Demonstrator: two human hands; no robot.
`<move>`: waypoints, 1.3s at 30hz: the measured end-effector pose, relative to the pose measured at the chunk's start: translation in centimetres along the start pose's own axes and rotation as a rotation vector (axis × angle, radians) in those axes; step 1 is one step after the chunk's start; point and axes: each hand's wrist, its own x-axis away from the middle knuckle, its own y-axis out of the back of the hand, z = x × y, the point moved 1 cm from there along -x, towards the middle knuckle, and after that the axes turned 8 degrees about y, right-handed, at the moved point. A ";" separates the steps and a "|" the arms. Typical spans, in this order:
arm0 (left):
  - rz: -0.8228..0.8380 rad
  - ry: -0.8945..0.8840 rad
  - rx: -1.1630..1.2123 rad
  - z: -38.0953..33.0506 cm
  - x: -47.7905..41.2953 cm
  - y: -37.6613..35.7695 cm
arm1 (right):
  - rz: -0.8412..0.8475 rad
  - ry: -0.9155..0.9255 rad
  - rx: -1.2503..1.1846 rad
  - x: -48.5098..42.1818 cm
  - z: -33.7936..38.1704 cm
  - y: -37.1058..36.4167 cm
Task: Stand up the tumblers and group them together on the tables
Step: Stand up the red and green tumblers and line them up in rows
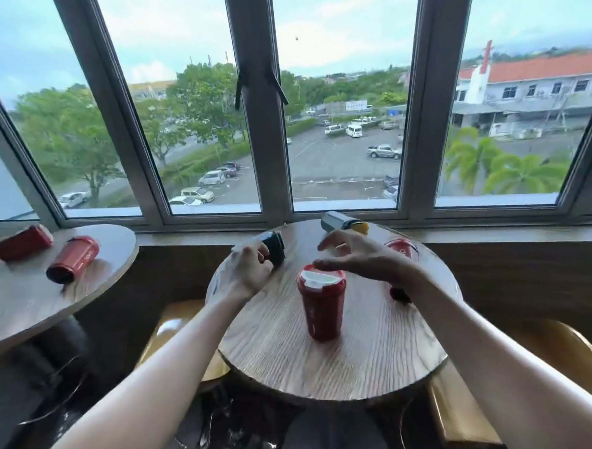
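Gripping the toppled dark tumbler (pixel 273 247) at ten o'clock, the left hand (pixel 247 269) must upright it; the right hand (pixel 361 255) hovers spread wide above the standing red plastic tumbler (pixel 323 305).

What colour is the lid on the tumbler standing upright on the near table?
Red rim with a white centre, on the upright tumbler; the head view shows it.

red tumbler (pixel 323 307) upright, centre | dark tumbler (pixel 274 247) lying | grey tumbler (pixel 339 221) lying

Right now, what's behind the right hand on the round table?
A red tumbler lies behind the right hand, mostly covered; its rim and dark base show. Farther back lies a grey tumbler with a yellow lid.
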 end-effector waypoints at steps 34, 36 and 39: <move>0.415 0.091 0.663 2.3 -10.8 -7.4 | 0.405 -0.216 -0.269 -3.0 -2.5 -1.6; 0.437 0.104 0.740 2.8 -10.2 -7.9 | 0.377 -0.202 -0.292 -2.4 -2.7 -1.7; 0.490 0.101 0.791 3.2 -9.8 -8.0 | 0.330 -0.183 -0.407 -1.3 -3.8 -2.2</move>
